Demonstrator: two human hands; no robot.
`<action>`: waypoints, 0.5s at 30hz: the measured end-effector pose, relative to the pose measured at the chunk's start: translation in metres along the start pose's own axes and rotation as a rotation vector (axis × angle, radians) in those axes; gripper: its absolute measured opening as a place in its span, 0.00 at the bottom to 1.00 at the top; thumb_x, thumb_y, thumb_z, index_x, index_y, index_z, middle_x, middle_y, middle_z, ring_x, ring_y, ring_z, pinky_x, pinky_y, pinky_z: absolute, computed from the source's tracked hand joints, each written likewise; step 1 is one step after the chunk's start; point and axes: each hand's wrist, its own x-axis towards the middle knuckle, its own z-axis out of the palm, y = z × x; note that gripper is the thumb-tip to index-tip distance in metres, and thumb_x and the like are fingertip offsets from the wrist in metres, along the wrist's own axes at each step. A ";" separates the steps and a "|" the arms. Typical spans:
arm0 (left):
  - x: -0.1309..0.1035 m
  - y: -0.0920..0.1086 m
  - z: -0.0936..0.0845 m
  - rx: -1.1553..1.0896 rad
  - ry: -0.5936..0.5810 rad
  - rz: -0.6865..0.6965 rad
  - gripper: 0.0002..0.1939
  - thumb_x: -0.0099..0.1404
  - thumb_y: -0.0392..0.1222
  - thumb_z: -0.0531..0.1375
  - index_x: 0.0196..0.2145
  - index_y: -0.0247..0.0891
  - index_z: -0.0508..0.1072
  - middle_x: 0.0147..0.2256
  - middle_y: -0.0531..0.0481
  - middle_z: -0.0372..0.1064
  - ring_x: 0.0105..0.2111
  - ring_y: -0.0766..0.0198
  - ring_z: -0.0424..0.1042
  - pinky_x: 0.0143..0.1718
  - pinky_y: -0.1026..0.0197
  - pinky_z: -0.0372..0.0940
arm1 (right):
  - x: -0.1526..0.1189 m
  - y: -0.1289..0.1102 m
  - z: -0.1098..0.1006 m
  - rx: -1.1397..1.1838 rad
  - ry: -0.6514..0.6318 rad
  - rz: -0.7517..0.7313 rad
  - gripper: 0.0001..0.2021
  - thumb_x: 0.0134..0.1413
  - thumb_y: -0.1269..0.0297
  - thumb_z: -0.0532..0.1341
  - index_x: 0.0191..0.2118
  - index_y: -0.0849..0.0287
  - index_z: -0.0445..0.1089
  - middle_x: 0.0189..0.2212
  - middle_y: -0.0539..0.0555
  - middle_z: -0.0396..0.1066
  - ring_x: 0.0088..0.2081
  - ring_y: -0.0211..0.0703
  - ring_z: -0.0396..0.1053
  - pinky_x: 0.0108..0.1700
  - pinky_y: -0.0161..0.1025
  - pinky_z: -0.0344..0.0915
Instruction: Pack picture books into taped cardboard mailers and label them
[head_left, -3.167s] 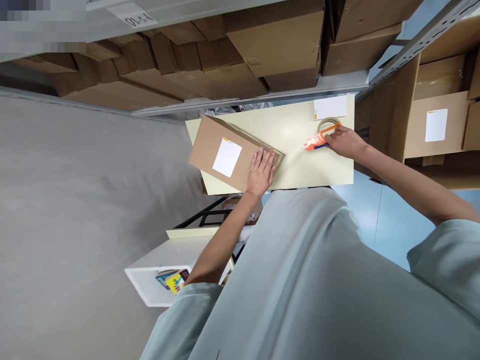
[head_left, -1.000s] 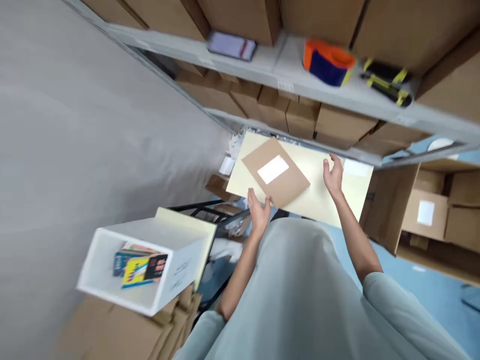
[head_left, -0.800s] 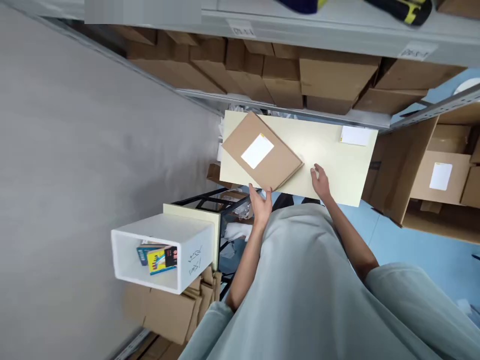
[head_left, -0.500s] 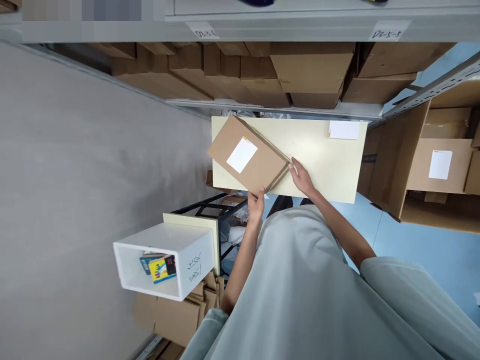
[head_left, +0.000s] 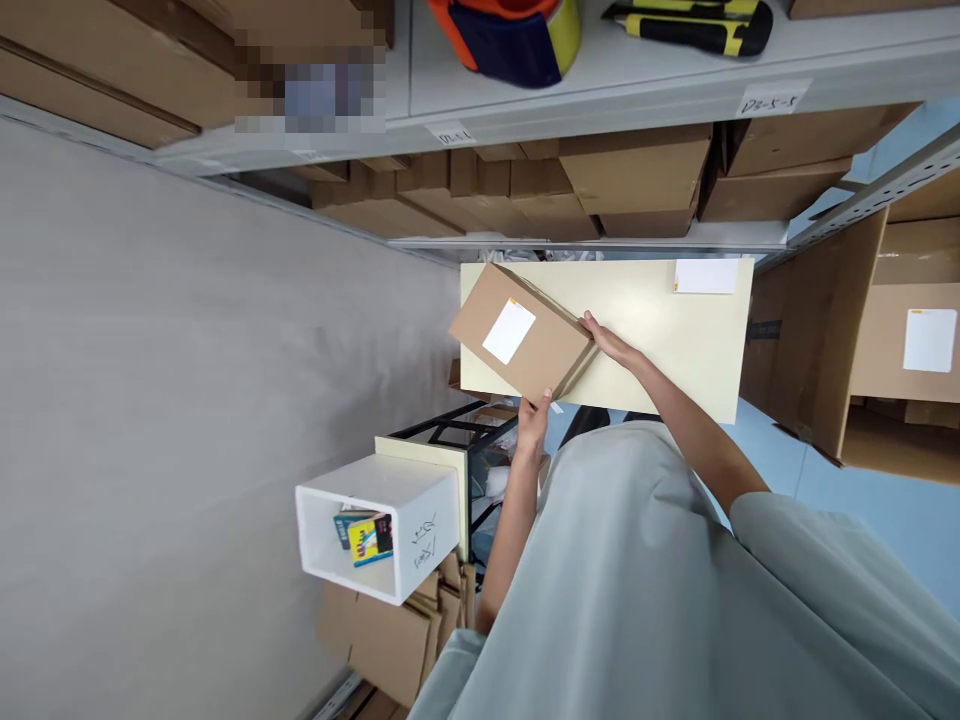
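Observation:
A closed brown cardboard box (head_left: 551,345) with a white label (head_left: 510,331) on top lies at a slant on the cream tabletop (head_left: 675,350), its left corner jutting past the table's edge. My left hand (head_left: 534,420) grips its near corner, thumb on top and the other fingers hidden beneath. At the right-hand end, my right hand (head_left: 609,338) is pressed against the box's edge, fingers pointing away from me along its far corner; part of the grip is hidden.
Above the table, a shelf holds a tape dispenser (head_left: 517,40) and a utility knife (head_left: 697,25). White labels (head_left: 705,276) lie at the table's back right. A white foam bin (head_left: 427,530) with small colourful boxes stands left, and a large open carton (head_left: 806,340) stands right.
The view has tilted up and swung left, so the tape dispenser and utility knife show more. Both hands stay at the box, the right one now laid more against its edge.

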 end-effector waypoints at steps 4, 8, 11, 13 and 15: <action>0.002 0.007 -0.004 -0.130 -0.092 -0.128 0.26 0.65 0.50 0.75 0.57 0.42 0.77 0.65 0.38 0.74 0.70 0.48 0.69 0.73 0.42 0.61 | -0.008 0.000 -0.001 -0.029 0.057 0.011 0.57 0.60 0.15 0.46 0.75 0.60 0.66 0.77 0.56 0.58 0.80 0.59 0.48 0.83 0.54 0.39; 0.002 0.011 -0.002 -0.246 -0.118 -0.196 0.25 0.62 0.50 0.78 0.53 0.43 0.78 0.66 0.38 0.73 0.72 0.47 0.66 0.74 0.40 0.60 | -0.011 0.002 0.003 -0.079 0.061 0.019 0.56 0.59 0.15 0.47 0.75 0.56 0.66 0.77 0.55 0.58 0.80 0.59 0.50 0.82 0.53 0.39; 0.000 0.014 0.007 -0.271 -0.130 -0.207 0.25 0.60 0.50 0.79 0.51 0.41 0.79 0.64 0.38 0.75 0.71 0.47 0.68 0.74 0.40 0.60 | -0.002 -0.003 0.002 -0.109 0.044 0.013 0.56 0.59 0.15 0.48 0.74 0.58 0.68 0.76 0.57 0.60 0.80 0.60 0.51 0.82 0.53 0.39; -0.002 0.015 0.016 -0.270 -0.153 -0.222 0.26 0.60 0.51 0.79 0.50 0.40 0.79 0.62 0.37 0.77 0.69 0.46 0.70 0.73 0.39 0.62 | 0.008 -0.007 0.000 -0.123 0.030 0.012 0.56 0.58 0.15 0.48 0.72 0.58 0.70 0.76 0.59 0.61 0.79 0.60 0.53 0.82 0.53 0.41; -0.006 0.013 0.023 -0.253 -0.202 -0.226 0.25 0.60 0.52 0.78 0.50 0.40 0.79 0.61 0.36 0.78 0.68 0.45 0.72 0.72 0.38 0.63 | 0.018 -0.009 -0.003 -0.125 0.075 -0.002 0.55 0.58 0.15 0.49 0.71 0.59 0.72 0.75 0.60 0.63 0.78 0.60 0.56 0.81 0.54 0.43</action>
